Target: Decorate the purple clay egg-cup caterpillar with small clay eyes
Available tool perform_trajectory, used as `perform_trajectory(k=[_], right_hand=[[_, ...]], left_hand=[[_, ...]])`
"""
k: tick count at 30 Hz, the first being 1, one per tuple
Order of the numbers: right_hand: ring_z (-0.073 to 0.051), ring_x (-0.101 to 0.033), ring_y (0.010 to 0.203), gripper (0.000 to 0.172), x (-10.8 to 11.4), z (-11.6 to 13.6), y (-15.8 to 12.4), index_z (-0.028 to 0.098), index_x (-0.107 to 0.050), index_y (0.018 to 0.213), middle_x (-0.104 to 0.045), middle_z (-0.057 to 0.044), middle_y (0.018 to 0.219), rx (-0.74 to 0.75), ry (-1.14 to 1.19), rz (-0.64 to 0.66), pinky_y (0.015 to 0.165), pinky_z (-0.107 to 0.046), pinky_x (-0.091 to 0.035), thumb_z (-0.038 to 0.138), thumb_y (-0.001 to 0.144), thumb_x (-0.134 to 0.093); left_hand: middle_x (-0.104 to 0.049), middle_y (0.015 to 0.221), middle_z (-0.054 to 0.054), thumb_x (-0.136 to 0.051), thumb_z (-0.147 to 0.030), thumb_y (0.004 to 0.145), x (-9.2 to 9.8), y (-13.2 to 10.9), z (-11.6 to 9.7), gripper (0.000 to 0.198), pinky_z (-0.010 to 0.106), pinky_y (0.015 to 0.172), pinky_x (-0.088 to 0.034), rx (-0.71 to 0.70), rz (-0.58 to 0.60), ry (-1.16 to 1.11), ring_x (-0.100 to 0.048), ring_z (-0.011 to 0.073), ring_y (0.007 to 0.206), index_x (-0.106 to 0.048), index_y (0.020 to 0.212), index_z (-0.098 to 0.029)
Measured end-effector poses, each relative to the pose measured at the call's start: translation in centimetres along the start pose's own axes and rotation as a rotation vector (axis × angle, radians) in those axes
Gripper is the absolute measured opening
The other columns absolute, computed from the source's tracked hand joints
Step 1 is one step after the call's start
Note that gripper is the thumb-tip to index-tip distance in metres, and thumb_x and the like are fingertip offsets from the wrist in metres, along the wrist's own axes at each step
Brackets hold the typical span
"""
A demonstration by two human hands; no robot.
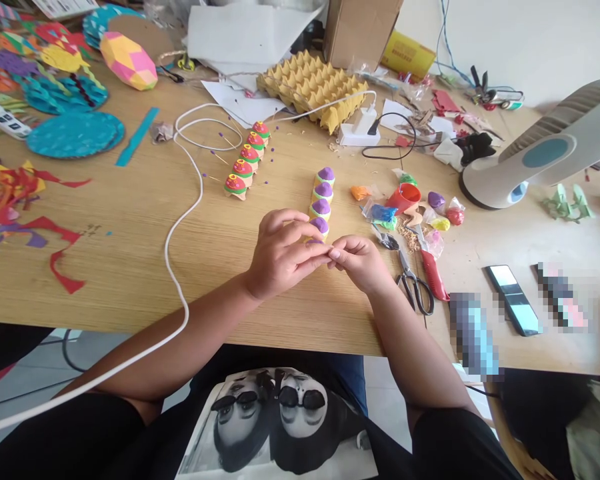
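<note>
My left hand (280, 253) and my right hand (361, 261) meet over the wooden table (130, 253), fingertips pinched together on something small between them that I cannot make out. They hover at the near end of a row of purple-topped egg-carton cups (323, 200). A second row of cups with pink, green and orange tops (247, 160) lies further left, with several pins beside it.
Scissors (414, 283) and a red-handled knife (434, 273) lie right of my hands, beside bags of coloured clay (430, 213). A phone (513, 299), a fan (540, 153), a yellow egg tray (313, 83), a white cable (180, 200) and paper crafts (75, 133) surround the area.
</note>
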State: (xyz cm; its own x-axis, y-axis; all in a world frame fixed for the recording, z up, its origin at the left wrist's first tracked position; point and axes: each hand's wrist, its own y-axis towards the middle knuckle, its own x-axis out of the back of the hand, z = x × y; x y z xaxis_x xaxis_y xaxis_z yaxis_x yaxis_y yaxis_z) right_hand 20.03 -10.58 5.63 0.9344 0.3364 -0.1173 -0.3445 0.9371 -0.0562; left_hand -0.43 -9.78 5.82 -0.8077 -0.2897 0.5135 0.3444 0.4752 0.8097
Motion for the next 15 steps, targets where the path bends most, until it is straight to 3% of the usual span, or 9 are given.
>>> perform_trajectory(k=[6,11,15], right_hand=[[-0.010,-0.045,0.056,0.036,-0.11,-0.04,-0.12,0.018,-0.072,0.072,-0.065,0.001,0.063,-0.002,-0.014,0.007,0.055,-0.025,-0.037,0.052,0.079,-0.082],[-0.008,-0.045,0.055,0.031,-0.04,0.02,-0.08,0.018,-0.073,0.076,-0.064,0.002,0.062,-0.060,0.108,0.053,0.055,-0.023,-0.036,0.046,0.077,-0.086],[-0.007,-0.045,0.054,0.030,-0.04,0.13,-0.13,0.018,-0.074,0.077,-0.065,0.002,0.061,-0.041,0.116,0.032,0.054,-0.023,-0.036,0.045,0.075,-0.087]], left_hand=[[-0.075,0.092,-0.001,-0.078,-0.035,0.088,-0.02,-0.27,0.29,0.012,0.043,0.099,-0.045,0.024,0.008,0.007,-0.058,0.0234,0.112,-0.077,0.100,-0.036],[-0.075,0.091,-0.001,-0.078,-0.034,0.089,0.17,-0.12,0.24,0.011,0.043,0.096,-0.045,-0.050,-0.023,0.034,-0.059,0.0232,0.108,-0.077,0.099,-0.036],[-0.076,0.094,-0.001,-0.077,-0.037,0.089,0.21,0.06,0.15,0.012,0.043,0.096,-0.044,-0.002,0.022,0.055,-0.060,0.0231,0.109,-0.077,0.101,-0.036]])
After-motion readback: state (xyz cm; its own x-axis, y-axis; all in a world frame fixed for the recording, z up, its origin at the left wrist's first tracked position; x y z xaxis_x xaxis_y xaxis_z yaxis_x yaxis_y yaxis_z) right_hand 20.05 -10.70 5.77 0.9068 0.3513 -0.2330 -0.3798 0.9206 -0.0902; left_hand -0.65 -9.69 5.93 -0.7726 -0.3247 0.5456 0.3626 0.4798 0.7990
